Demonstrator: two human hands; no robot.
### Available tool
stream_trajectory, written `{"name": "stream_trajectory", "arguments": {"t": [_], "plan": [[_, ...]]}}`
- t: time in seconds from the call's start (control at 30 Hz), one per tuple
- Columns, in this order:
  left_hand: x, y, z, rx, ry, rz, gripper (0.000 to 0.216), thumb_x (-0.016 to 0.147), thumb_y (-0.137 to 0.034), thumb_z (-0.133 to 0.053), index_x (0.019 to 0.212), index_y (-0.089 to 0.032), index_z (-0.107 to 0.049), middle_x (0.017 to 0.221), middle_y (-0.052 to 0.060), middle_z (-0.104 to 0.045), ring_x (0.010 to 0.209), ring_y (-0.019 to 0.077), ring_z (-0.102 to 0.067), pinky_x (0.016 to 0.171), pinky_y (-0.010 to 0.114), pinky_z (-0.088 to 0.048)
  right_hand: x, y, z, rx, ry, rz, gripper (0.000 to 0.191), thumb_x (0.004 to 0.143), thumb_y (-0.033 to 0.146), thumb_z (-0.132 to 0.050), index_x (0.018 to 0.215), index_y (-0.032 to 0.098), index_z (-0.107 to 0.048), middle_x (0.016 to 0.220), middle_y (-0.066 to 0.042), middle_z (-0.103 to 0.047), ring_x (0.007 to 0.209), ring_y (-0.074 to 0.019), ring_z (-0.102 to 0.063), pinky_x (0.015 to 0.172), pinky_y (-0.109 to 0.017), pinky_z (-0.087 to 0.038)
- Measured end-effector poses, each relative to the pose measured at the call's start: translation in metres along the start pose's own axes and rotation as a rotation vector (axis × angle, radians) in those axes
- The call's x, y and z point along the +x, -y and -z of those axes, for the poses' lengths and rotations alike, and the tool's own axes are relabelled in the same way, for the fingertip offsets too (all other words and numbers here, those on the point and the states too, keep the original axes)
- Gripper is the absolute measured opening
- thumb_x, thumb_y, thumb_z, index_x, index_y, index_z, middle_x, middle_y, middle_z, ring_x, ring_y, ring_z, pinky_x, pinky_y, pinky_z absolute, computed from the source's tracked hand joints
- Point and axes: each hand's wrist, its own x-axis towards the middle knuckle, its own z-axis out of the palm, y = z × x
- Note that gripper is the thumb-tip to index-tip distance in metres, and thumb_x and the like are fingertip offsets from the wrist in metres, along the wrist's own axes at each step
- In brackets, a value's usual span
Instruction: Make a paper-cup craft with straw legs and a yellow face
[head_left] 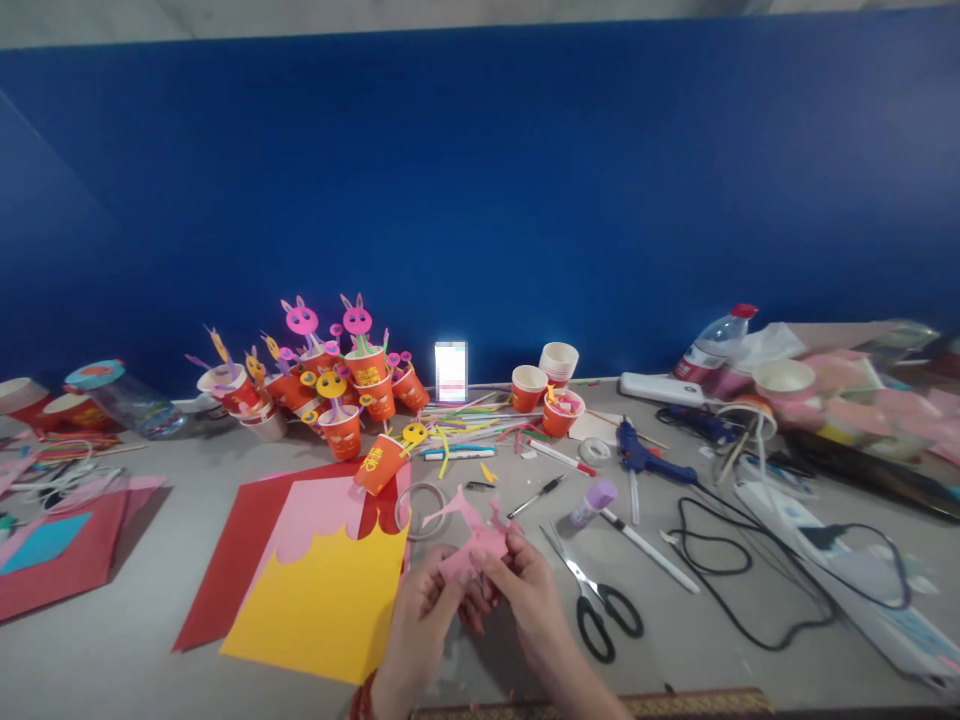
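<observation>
Near the front of the grey table, both hands pinch a cut piece of pink paper (480,545) with ragged, pointed edges. My left hand (424,615) grips its left lower edge between thumb and fingers. On the other side, my right hand (525,595) holds the right part, its thumb lying over the paper. Scissors (589,590) with black handles lie partly spread just right of my right hand. A roll of tape (421,510) sits just beyond my left hand. Yellow paper (322,600) with a scalloped edge rests on pink and red sheets at the left.
Decorated red paper cups (367,390) crowd the back left; one cup (379,463) lies tipped. A glue stick (594,502), a black pen (536,496) and a blue glue gun (652,455) are to the right. Cables and a power strip (847,580) fill the far right.
</observation>
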Motion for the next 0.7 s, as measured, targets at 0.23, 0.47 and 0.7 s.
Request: {"name": "stream_trajectory", "arguments": {"t": [0.23, 0.47, 0.7], "plan": [[-0.0007, 0.0023, 0.0006, -0.026, 0.015, 0.001, 0.035, 0.091, -0.050, -0.062, 0.085, -0.015, -0.065, 0.066, 0.002, -0.068, 0.051, 0.0112, -0.061, 0.052, 0.021, -0.049, 0.0019, 0.0009, 0.0014, -0.044, -0.011, 0.009, 0.048, 0.068, 0.055, -0.084, 0.070, 0.019, -0.052, 0.043, 0.006, -0.054, 0.036, -0.0074, -0.045, 0.040, -0.020, -0.033], [-0.0006, 0.0006, -0.0009, -0.032, 0.006, 0.004, 0.038, 0.088, -0.052, -0.065, 0.086, -0.014, -0.065, 0.065, 0.002, -0.068, 0.051, 0.0108, -0.061, 0.052, 0.020, -0.049, 0.0009, 0.0012, 0.0003, -0.012, 0.005, -0.002, 0.048, 0.068, 0.054, -0.083, 0.069, 0.020, -0.049, 0.042, 0.008, -0.052, 0.034, -0.0076, -0.044, 0.038, -0.020, -0.031], [-0.0012, 0.0004, -0.0028, -0.041, -0.007, -0.008, 0.039, 0.087, -0.054, -0.066, 0.082, -0.015, -0.064, 0.063, 0.002, -0.068, 0.050, 0.0113, -0.062, 0.050, 0.021, -0.050, 0.0000, 0.0061, -0.0015, -0.019, -0.011, -0.010, 0.050, 0.066, 0.058, -0.083, 0.067, 0.019, -0.052, 0.041, 0.007, -0.052, 0.033, -0.0081, -0.045, 0.038, -0.019, -0.031]]}}
